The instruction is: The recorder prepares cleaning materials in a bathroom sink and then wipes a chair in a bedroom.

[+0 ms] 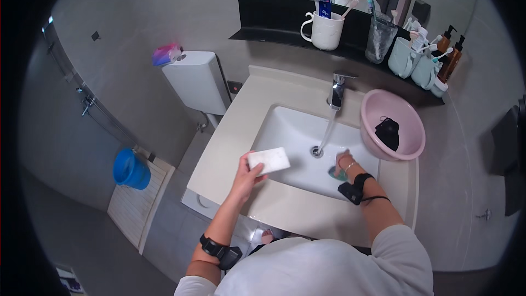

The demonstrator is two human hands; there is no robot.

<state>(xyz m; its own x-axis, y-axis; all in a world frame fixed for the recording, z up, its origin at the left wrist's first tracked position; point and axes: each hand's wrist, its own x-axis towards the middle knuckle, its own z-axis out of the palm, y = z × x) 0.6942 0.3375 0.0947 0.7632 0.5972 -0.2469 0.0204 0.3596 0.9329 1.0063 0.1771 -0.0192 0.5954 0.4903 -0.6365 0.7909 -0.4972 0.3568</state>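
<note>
My left hand (pixel 249 176) holds a white rectangular block (pixel 269 161), perhaps a box or a case, over the front left edge of the white sink (pixel 287 131). Inside the basin at the right, my right hand (pixel 344 162) is at a green thing (pixel 337 173) that lies partly beneath it; whether the fingers grip it cannot be told. Water runs from the chrome faucet (pixel 337 90) towards the drain (pixel 317 151). To the right of the sink stands a pink plastic basin (pixel 392 98) with a black item (pixel 387 133), maybe fabric, inside.
A black shelf (pixel 271 35) above the counter (pixel 230 148) bears a white mug (pixel 327 31) with toothpaste, a clear cup (pixel 380 41), light-green cups (pixel 404 57) and pump bottles (pixel 451 59). At the left are a toilet tank (pixel 195 80) and a blue bucket (pixel 131 169). A mirror reflects a person.
</note>
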